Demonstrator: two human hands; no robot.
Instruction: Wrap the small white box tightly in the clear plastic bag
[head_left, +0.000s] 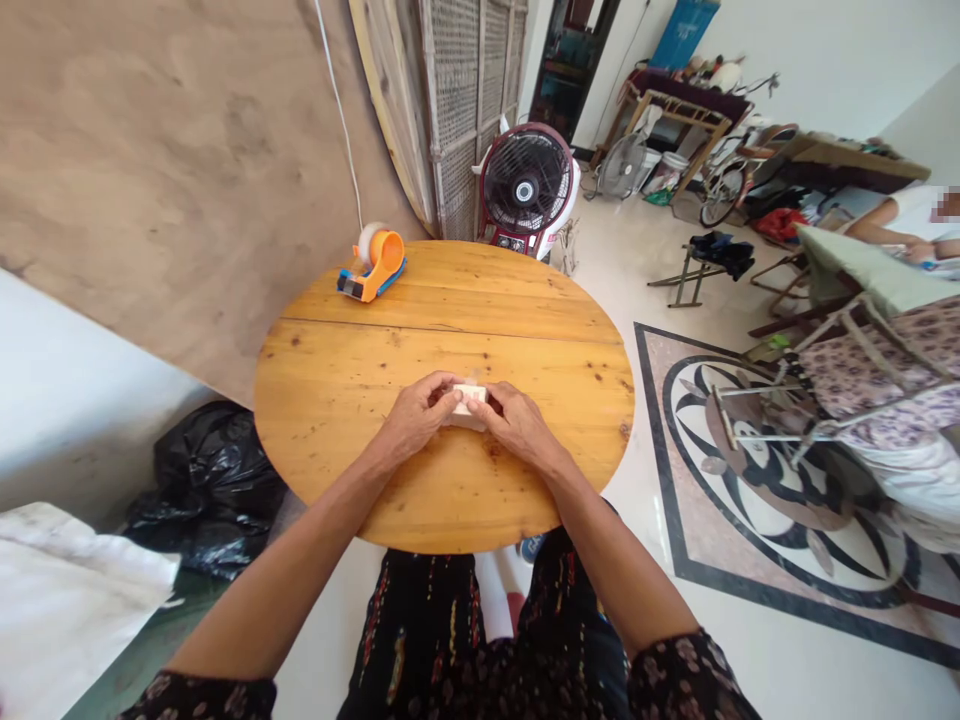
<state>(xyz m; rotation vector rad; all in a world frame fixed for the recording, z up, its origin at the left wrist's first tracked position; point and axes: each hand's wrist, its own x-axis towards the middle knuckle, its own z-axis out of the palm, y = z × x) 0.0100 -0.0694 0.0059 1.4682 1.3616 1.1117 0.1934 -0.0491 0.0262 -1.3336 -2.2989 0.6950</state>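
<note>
A small pale block-shaped object [469, 403] rests on the round wooden table [360, 370] near its middle. My left hand [416, 418] grips its left side with curled fingers. From the other side, my right hand [516, 422] pinches its right end. Most of the object is hidden between the fingers, so I cannot make out what it is. An orange and blue tape dispenser [373, 266] stands at the table's far left edge, well away from both hands.
A red-framed floor fan [526, 186] stands behind the table. Black plastic bags [206, 480] lie on the floor at the left. At the far right a person's arm [889, 226] rests at a cluttered table. Folding frames stand on the patterned floor.
</note>
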